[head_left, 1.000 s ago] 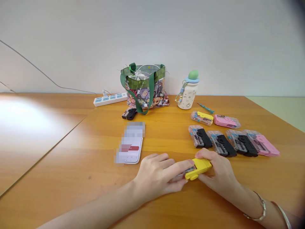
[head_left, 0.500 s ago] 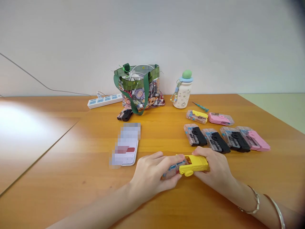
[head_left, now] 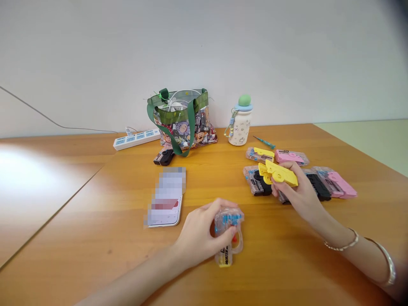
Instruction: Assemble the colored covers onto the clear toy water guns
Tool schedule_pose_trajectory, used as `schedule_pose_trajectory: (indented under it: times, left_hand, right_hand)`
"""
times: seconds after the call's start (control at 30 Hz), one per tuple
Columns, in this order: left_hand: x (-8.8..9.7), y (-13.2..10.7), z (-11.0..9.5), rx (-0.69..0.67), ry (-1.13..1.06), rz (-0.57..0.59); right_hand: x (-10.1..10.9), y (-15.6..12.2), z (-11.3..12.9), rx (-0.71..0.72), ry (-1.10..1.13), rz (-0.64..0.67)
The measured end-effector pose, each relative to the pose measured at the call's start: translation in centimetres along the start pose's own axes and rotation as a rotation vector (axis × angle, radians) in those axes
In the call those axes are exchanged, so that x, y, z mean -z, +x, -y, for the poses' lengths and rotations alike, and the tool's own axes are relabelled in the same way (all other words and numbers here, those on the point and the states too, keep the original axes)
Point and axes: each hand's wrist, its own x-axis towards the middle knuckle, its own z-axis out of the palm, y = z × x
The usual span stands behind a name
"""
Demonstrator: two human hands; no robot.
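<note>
My left hand (head_left: 205, 227) is closed around a clear toy water gun (head_left: 228, 219), with blue parts inside, a red trigger and a label reading "WATER". It stays low, near the front of the table. My right hand (head_left: 299, 191), farther right and higher, pinches a yellow plastic cover (head_left: 280, 173) that is apart from the gun. Behind and below that hand lie folded toy water guns: black ones (head_left: 259, 180) and a pink one (head_left: 341, 184), partly hidden by the hand. Farther back are a yellow one (head_left: 259, 154) and another pink one (head_left: 291, 157).
A phone (head_left: 167, 195) lies left of my left hand. At the back stand a clear bag with green straps (head_left: 181, 123) and a white bottle (head_left: 241, 126). A black toy water gun (head_left: 164, 156), a power strip (head_left: 137, 139) and a teal screwdriver (head_left: 264, 142) lie there too.
The yellow cover has come off the clear water gun. My right hand has carried it up and away, while the gun has turned upright in my left hand.
</note>
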Motion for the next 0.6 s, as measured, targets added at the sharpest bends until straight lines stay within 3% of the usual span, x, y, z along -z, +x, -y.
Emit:
schedule_pose_trajectory:
  times: [0.17,0.33,0.53,0.6]
  left_hand:
    - [0.1,0.2,-0.3,-0.107,0.243,0.068]
    - [0.1,0.4,0.3,-0.161,0.324,0.076]
    - [0.0,0.5,0.8,-0.116,0.251,-0.191]
    - [0.1,0.4,0.6,-0.156,0.204,-0.206]
  right_hand:
    - [-0.5,-0.5,0.4,0.166,-0.203,0.003]
    - [-1.2,-1.5,1.0,0.300,-0.420,0.093]
    - [-2.1,-2.5,1.0,0.379,-0.479,0.158]
    - [-2.4,-2.8,1.1,0.397,-0.490,0.216]
